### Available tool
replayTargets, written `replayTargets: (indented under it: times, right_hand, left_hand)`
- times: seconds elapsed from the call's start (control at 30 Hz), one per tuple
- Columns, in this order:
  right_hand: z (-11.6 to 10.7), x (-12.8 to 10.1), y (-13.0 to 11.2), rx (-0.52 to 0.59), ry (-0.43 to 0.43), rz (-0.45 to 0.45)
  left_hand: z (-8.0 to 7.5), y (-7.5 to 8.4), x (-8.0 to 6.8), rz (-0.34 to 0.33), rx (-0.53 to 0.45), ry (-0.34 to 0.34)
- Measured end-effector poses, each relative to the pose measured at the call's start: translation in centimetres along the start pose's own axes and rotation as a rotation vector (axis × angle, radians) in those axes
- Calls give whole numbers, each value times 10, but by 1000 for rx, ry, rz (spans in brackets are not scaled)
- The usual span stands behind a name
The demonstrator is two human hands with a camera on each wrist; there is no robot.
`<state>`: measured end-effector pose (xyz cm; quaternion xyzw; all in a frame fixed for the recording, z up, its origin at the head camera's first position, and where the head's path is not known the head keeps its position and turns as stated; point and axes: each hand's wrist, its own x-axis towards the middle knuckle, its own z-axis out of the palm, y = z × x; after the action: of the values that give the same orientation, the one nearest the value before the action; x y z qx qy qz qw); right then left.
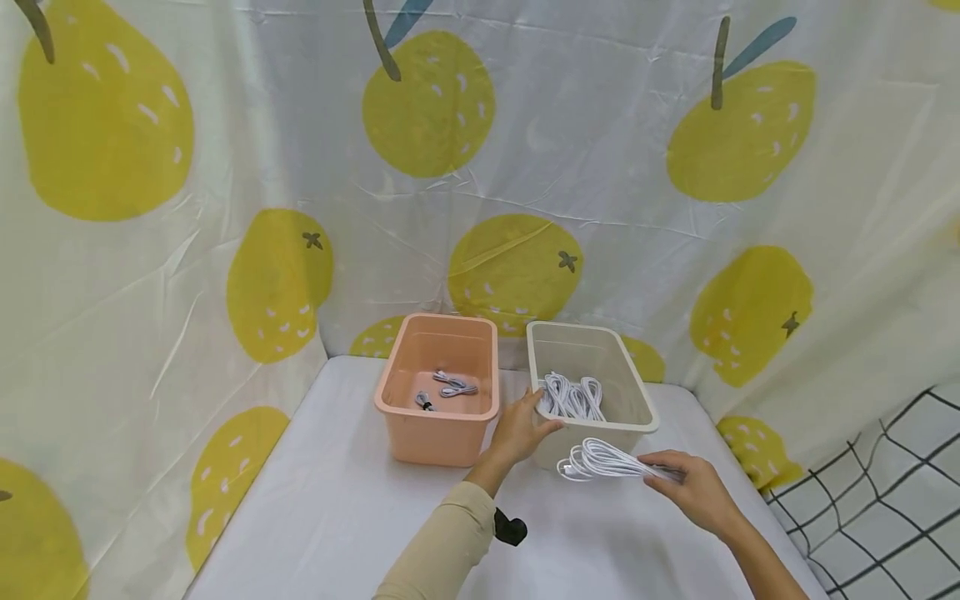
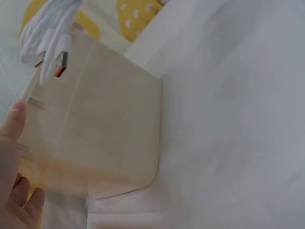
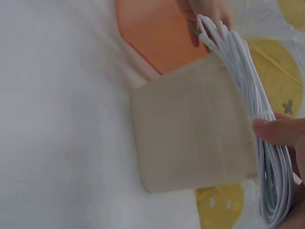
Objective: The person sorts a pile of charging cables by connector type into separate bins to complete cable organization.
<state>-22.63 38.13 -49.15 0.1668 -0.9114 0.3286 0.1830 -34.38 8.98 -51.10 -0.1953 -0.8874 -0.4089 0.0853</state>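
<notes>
1. A coiled white cable is pinched in the right hand, just in front of the beige bin.
2. The beige bin's near-left rim is touched by the left hand, fingers relaxed, beside the orange bin.

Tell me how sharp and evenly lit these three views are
Head view: even, soft light, mostly sharp, edges bowed by the wide lens. Left wrist view: washed out, white cable bundle blurred above the beige bin. Right wrist view: soft focus, right hand blurred at the frame edge.
</notes>
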Motion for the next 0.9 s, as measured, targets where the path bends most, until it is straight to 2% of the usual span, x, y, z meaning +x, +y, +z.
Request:
replayTargets:
  times: [0.13,0.23,0.43,0.53,0.77,0.9]
  right_hand:
    - [-13,12,-8,-7,-31,60]
    - [-23,22,-11,-14,-39,72]
    - [-33,48,-17,-25,17,-21]
    - [-36,61,-20,-63,53,-39]
    - [-36,91,-25,-108,34,66]
    - [-27,105,-23,-130,110,56]
  left_hand:
    - [0,-2,0,2,9,-3]
    - [1,-1,1,8,8,-6]
    - [0,-1,2,13,8,13]
    - [-2,0,2,1,8,11]
    - [-3,2,1,-4,-17,2]
    - [0,0,1,-10,-17,-9]
